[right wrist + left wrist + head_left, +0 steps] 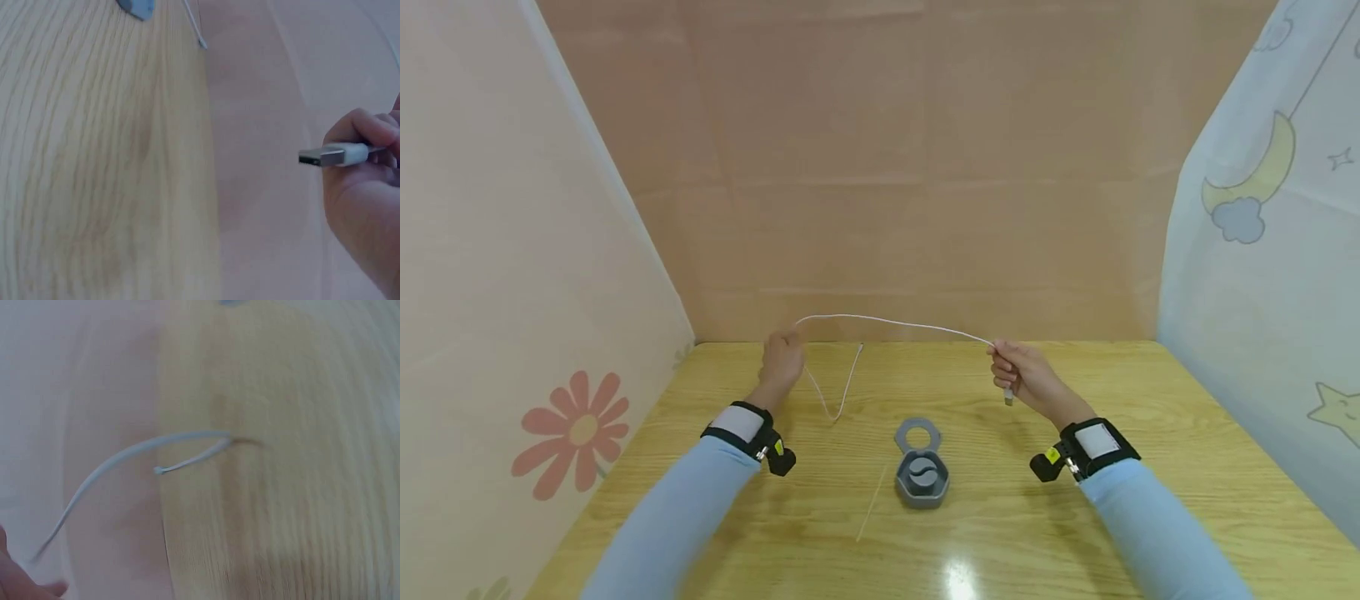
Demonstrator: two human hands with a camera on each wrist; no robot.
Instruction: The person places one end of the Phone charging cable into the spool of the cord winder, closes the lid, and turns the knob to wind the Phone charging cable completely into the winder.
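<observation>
A thin white cable (895, 323) stretches in the air between both hands above a wooden table (985, 533). My left hand (782, 360) grips it near one end; the free end droops in a loop (835, 400) down to the tabletop, and the left wrist view shows that drooping cable (144, 450). My right hand (1022, 372) pinches the other end, and the white USB plug (331, 155) sticks out past the fingers (365, 128). A grey hexagonal case (922, 477) with its ring-shaped lid open lies on the table between the hands, nearer to me.
Fabric screens wall in the table: a flower print on the left (576, 433), plain at the back, a moon and stars print on the right (1255, 192). The case's edge (139, 7) shows at the top of the right wrist view.
</observation>
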